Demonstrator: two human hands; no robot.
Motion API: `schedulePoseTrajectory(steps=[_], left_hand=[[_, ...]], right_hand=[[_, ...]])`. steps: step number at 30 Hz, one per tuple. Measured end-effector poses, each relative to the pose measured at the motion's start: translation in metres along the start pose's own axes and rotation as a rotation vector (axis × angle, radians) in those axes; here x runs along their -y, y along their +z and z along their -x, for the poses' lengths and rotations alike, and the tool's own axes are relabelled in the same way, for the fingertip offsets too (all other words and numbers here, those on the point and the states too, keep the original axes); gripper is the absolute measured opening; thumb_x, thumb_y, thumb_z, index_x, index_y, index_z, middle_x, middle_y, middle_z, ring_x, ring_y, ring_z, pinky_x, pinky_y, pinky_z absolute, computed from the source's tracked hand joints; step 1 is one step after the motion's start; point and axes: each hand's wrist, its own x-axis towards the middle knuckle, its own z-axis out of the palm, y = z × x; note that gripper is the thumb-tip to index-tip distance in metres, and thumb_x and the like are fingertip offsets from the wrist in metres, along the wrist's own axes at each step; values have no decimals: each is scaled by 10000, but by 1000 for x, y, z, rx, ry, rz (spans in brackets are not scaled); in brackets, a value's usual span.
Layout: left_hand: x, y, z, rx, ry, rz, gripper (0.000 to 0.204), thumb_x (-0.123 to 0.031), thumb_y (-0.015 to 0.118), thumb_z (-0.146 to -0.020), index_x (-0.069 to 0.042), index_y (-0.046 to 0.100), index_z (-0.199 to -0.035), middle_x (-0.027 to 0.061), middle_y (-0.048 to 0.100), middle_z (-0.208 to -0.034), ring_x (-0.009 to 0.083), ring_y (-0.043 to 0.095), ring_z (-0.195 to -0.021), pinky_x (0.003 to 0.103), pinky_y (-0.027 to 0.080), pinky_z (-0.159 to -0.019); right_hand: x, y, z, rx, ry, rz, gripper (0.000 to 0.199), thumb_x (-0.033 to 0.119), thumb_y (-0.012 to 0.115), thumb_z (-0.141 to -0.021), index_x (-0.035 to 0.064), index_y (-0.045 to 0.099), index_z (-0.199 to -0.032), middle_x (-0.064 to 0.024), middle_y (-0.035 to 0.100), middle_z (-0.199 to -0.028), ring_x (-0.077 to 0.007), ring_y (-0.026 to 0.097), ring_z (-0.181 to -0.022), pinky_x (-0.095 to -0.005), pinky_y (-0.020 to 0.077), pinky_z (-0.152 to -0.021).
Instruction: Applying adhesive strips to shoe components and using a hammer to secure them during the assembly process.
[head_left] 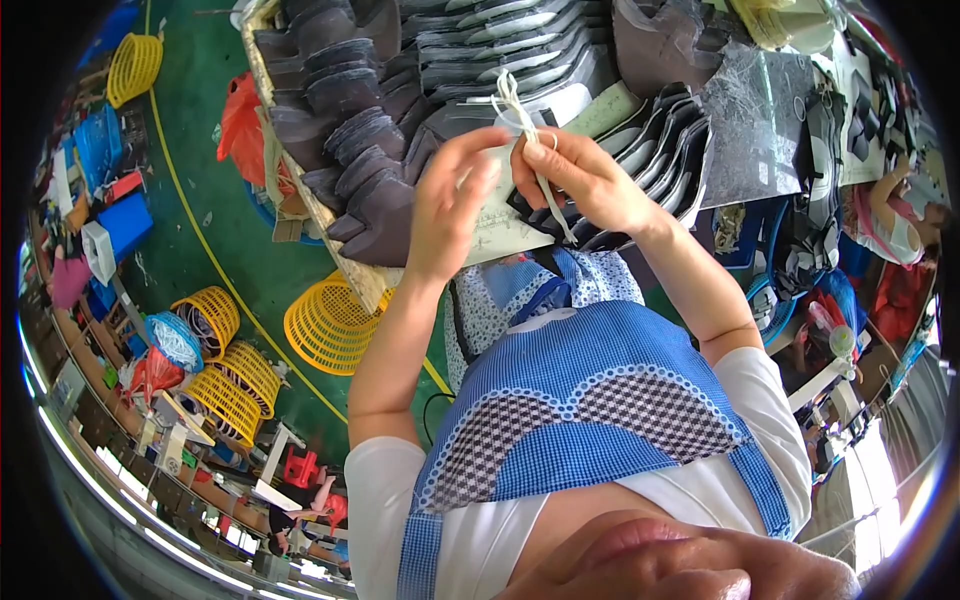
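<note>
My right hand [585,185] pinches a bundle of thin white cords [512,95] between thumb and fingers. The looped ends stick up above the grip, and a flat tail hangs below it toward the table edge. To its left, my left hand [455,205] is raised with curved fingers apart; its index fingertip is close to the cord loop, and I cannot tell whether it touches. Beneath and beyond both hands lie stacks of dark brown cut pieces [375,140], rows of grey-edged pieces [500,45] and a fan of black and grey pieces [660,150].
The worktable's worn edge [350,270] runs along the left. A yellow basket [335,322] stands on the green floor [265,275] beside it. A red plastic bag [240,120] is at the table's left, and blue-rimmed bins [775,300] stand at the right. Other people sit farther off.
</note>
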Motion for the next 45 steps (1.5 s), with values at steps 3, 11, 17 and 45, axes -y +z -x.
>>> schedulePoseTrajectory(steps=[3, 11, 17, 45], left_hand=[[-6, 6, -13, 206, -159, 236, 272, -220, 481, -1002, 5, 592, -1107, 127, 666, -1031, 140, 626, -718, 227, 493, -645], [-5, -12, -21, -167, 106, 781, 272, -252, 457, -1010, -69, 551, -832, 45, 573, -783, 117, 542, -742, 322, 458, -744], [-13, -29, -8, -275, 105, 181, 131, -165, 557, -945, -37, 567, -967, -30, 509, -717, 9, 385, -552, 174, 281, -468], [62, -52, -100, -118, 2, -887, 300, -376, 654, -887, -85, 685, -955, 99, 633, -687, 205, 600, -588, 330, 461, -566]], right_hand=[[-4, 9, 4, 18, -21, 82, 437, 377, 354, -1045, 48, 591, -882, 21, 537, -691, -60, 400, -584, -226, 345, -533], [-27, -14, 1, -441, -11, -516, 412, 337, 361, -1030, 22, 625, -1004, -97, 667, -905, -170, 614, -818, -303, 500, -752], [-17, -56, 23, -663, -305, 388, 481, 361, 324, -1038, 16, 660, -1039, -107, 653, -999, -231, 584, -1016, -365, 409, -967], [-47, -149, -59, -453, -13, 596, 215, 226, 638, -917, 27, 718, -921, -12, 660, -773, -51, 585, -691, -212, 459, -600]])
